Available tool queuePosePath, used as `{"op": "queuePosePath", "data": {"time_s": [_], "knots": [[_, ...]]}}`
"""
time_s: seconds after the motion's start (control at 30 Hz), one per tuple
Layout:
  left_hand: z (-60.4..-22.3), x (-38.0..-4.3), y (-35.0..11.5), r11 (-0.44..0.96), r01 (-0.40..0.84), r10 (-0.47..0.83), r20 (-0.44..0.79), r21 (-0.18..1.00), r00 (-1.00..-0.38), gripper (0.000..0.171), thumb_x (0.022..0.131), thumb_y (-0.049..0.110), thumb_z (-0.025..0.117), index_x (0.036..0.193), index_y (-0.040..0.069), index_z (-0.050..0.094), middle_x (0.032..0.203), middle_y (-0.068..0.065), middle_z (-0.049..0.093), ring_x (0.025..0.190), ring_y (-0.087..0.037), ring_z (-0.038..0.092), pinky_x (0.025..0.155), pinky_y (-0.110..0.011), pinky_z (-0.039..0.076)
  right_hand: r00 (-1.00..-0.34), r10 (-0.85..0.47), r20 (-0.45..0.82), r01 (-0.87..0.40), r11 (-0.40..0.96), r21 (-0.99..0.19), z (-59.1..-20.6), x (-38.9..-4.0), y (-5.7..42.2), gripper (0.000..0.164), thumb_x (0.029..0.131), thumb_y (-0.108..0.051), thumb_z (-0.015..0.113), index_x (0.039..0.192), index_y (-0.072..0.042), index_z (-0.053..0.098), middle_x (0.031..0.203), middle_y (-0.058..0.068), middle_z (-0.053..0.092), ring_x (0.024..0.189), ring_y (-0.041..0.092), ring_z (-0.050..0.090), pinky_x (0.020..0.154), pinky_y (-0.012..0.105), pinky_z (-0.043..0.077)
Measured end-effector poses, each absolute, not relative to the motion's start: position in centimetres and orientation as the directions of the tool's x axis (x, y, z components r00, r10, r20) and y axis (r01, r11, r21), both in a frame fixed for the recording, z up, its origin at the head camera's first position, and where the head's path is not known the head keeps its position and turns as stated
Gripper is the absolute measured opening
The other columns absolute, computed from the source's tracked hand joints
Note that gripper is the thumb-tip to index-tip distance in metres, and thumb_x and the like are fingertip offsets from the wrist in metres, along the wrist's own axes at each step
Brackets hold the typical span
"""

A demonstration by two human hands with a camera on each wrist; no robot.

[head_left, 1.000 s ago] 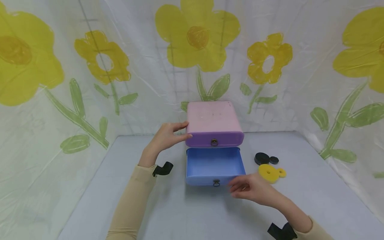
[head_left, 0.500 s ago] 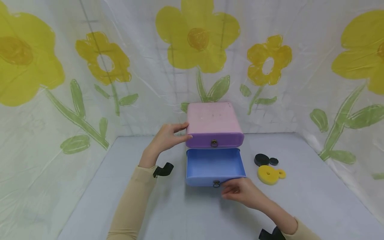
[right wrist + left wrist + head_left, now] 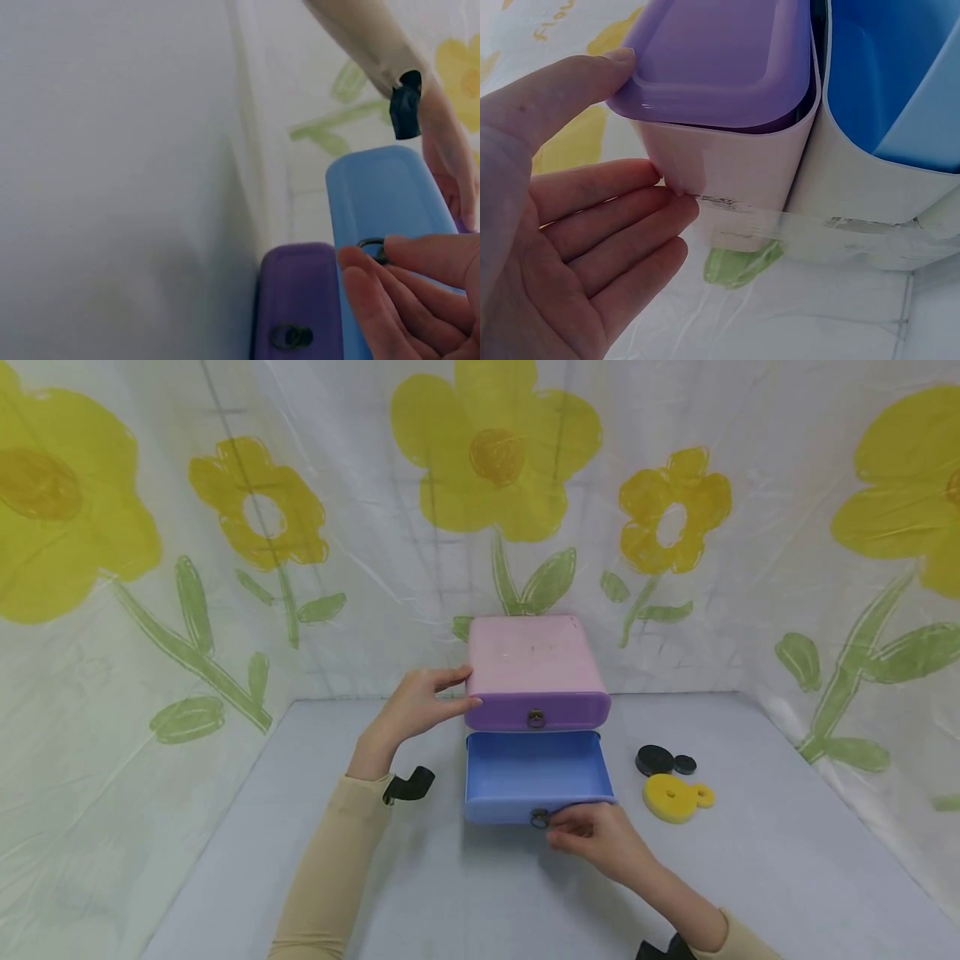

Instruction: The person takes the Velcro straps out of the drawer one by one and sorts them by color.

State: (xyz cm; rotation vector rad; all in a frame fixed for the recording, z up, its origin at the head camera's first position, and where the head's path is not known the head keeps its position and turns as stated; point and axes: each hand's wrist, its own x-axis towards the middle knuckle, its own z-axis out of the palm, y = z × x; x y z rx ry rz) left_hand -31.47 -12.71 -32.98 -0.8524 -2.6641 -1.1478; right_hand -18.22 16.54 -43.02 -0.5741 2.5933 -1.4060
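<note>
A small pink drawer cabinet (image 3: 534, 652) stands at the back of the table, with a purple top drawer (image 3: 498, 713) pushed in. Below it, a blue drawer (image 3: 495, 812) is pulled out and has nothing inside. My left hand (image 3: 408, 710) steadies the cabinet's left side: the thumb lies on the purple drawer front's edge (image 3: 705, 112), and straight fingers touch the pink wall. At the blue front, my right hand (image 3: 600, 839) pinches the dark ring pull (image 3: 371, 242) between thumb and forefinger. Another purple drawer front (image 3: 300, 300) shows under the blue one in the right wrist view.
To the right of the cabinet lie two black discs, one large (image 3: 655, 760) and one small (image 3: 686, 764). Beside them sit a large yellow disc (image 3: 667, 810) and a small yellow ring (image 3: 703, 795). A flower-printed curtain (image 3: 375, 610) hangs close behind.
My right hand has moved left along the blue drawer's front and now holds its ring pull. The left hand and the cabinet stay in place.
</note>
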Motion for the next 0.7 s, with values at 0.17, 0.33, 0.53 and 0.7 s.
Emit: {"op": "queuePosePath", "data": {"time_s": [0.17, 0.33, 0.53, 0.7], "knots": [[-32.9, -31.4, -12.6, 0.558, 0.536, 0.449, 0.313, 0.634, -0.837, 0.066, 0.082, 0.046, 0.071, 0.136, 0.013, 0.053, 0.136, -0.003, 0.055, 0.125, -0.022, 0.053, 0.101, -0.039, 0.046, -0.934, -0.343, 0.104, -0.270, 0.482, -0.834, -42.9, -18.5, 15.9, 0.019, 0.085, -0.019, 0.071, 0.097, -0.005, 0.072, 0.083, 0.003, 0.074, 0.072, 0.006, 0.069, 0.063, 0.020, 0.056], [-33.0, -31.5, -12.6, 0.554, 0.531, 0.447, 0.309, 0.641, -0.840, 0.067, 0.082, 0.047, 0.071, 0.137, 0.013, 0.052, 0.136, -0.003, 0.054, 0.126, -0.023, 0.052, 0.101, -0.042, 0.046, -0.950, -0.286, 0.122, -0.257, 0.502, -0.826, -42.9, -19.0, 15.4, 0.011, 0.084, -0.018, 0.072, 0.090, -0.008, 0.074, 0.077, 0.001, 0.073, 0.067, 0.008, 0.068, 0.060, 0.019, 0.056], [-33.0, -31.4, -12.7, 0.568, 0.524, 0.444, 0.301, 0.634, -0.844, 0.067, 0.082, 0.049, 0.070, 0.137, 0.015, 0.052, 0.136, -0.002, 0.054, 0.126, -0.022, 0.052, 0.101, -0.041, 0.046, -0.956, -0.237, 0.171, -0.274, 0.523, -0.807, -42.8, -19.4, 15.1, 0.005, 0.083, -0.016, 0.073, 0.083, -0.011, 0.074, 0.071, -0.003, 0.070, 0.061, 0.007, 0.065, 0.057, 0.019, 0.055], [-33.0, -31.4, -12.7, 0.580, 0.527, 0.445, 0.300, 0.621, -0.844, 0.066, 0.082, 0.049, 0.069, 0.137, 0.016, 0.052, 0.136, -0.002, 0.054, 0.125, -0.021, 0.052, 0.101, -0.040, 0.046, -0.956, -0.210, 0.203, -0.286, 0.532, -0.797, -42.7, -20.0, 14.9, 0.005, 0.083, -0.016, 0.073, 0.081, -0.012, 0.073, 0.069, -0.004, 0.069, 0.059, 0.006, 0.063, 0.057, 0.020, 0.055]]}}
